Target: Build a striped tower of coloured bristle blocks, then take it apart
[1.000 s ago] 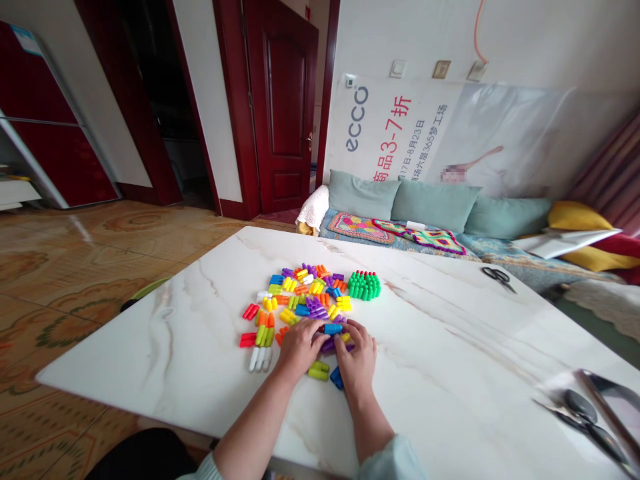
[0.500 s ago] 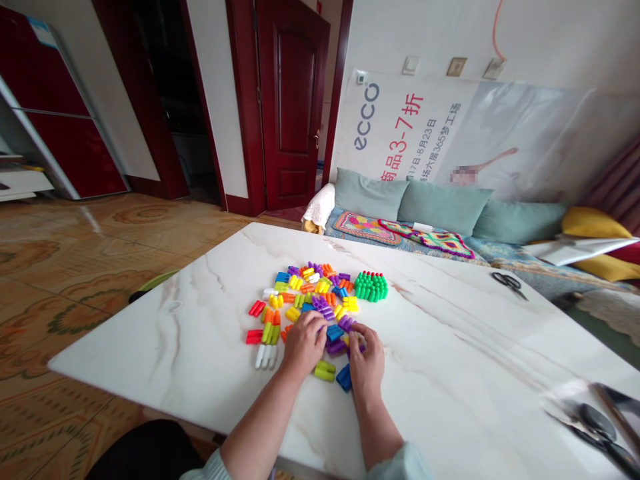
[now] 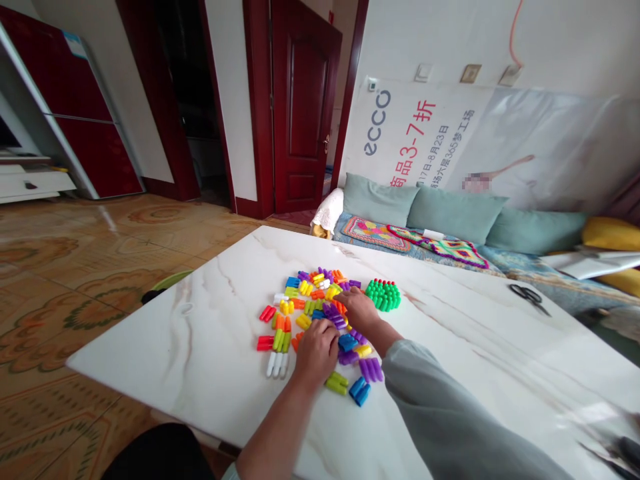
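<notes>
Bullet-shaped plastic blocks, joined in short rows and brightly coloured, lie in a loose cluster on the white marbled table (image 3: 200, 347). My left hand (image 3: 316, 350) rests at the cluster's near side, fingers curled; anything inside them is hidden. My right hand (image 3: 359, 310) reaches over the far right part, fingers stretched out and tips at an orange block (image 3: 340, 307). Between my arms are a blue block (image 3: 347, 343), a purple block (image 3: 371, 369), a lime green block (image 3: 337, 383) and another blue block (image 3: 359, 391). A white block (image 3: 277, 365) lies left of my left hand.
A tight group of green pegs (image 3: 383, 295), some red-topped, stands just right of the cluster. Black scissors (image 3: 529, 297) lie near the table's far right edge. Beyond the table is a sofa with green cushions (image 3: 455, 213). Dark items lie at the lower right.
My right hand has moved away from the near blocks, up and over the cluster's far right. A purple block now shows near where it was. My left hand stays at the near side.
</notes>
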{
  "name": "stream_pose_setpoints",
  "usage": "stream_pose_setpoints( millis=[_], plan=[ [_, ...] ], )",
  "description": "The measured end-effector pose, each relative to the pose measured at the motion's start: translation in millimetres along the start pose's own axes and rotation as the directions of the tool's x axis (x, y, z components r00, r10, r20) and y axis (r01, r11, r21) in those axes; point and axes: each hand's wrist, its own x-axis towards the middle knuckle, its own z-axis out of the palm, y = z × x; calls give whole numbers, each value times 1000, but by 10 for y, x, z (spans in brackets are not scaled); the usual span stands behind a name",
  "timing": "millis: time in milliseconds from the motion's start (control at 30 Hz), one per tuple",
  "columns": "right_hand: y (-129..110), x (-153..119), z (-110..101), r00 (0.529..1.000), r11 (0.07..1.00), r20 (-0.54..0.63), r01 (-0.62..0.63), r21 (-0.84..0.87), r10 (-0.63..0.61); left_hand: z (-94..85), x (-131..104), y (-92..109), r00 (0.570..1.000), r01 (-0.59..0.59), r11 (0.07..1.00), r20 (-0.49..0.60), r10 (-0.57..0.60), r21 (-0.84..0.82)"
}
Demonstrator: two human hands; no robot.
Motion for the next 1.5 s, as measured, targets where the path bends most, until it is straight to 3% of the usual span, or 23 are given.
stream_pose_setpoints(
  millis=[67,200,333,467,533,600,700,767,833,933,1000,1133,1200,1233,1400,1500],
  plan=[
    [-2,74,42,999,999,42,32,-40,-30,0,-2,0,1000,2,1000,3,-2,-1],
    [-38,118,159,999,996,20,40,-76,-38,4,6,-5,1000,4,1000,-9,-4,1],
    [-46,96,121,995,992,-24,98,-85,-101,9,9,-8,1000,-6,1000,-12,7,8],
    [29,-60,10,975,990,-171,143,-21,-144,12,1,-8,1000,-9,1000,-16,9,11],
    [105,-212,32,944,988,-323,105,113,-63,11,-3,-9,1000,-11,1000,-21,11,14],
    [202,-396,123,885,956,-442,-9,293,144,8,-5,-13,1000,-16,1000,-21,17,16],
    [365,-670,318,769,844,-430,-256,471,473,11,-5,-27,1000,-24,1000,-16,24,15],
    [467,-808,428,723,783,-362,-397,479,588,21,-4,-38,1000,-24,1000,-18,25,17],
    [550,-891,498,723,772,-321,-456,444,612,33,-2,-48,999,-26,999,-26,26,21],
    [625,-922,544,761,805,-319,-421,418,565,39,0,-51,999,-32,999,-30,33,28],
    [642,-914,562,757,807,-342,-395,440,557,31,1,-45,999,-32,999,-24,33,33],
    [632,-924,590,621,742,-424,-445,502,659,12,6,-36,999,-34,999,-18,35,32],
    [628,-941,590,584,706,-411,-481,519,700,13,9,-40,999,-37,999,-23,38,29],
    [627,-944,586,597,700,-388,-483,526,703,16,11,-43,999,-38,999,-25,39,30],
    [627,-845,563,750,764,-311,-377,523,583,23,19,-51,999,-34,998,-21,35,48],
    [615,-732,582,778,785,-313,-342,517,546,14,21,-44,999,-31,998,-24,32,51]
  ],
)
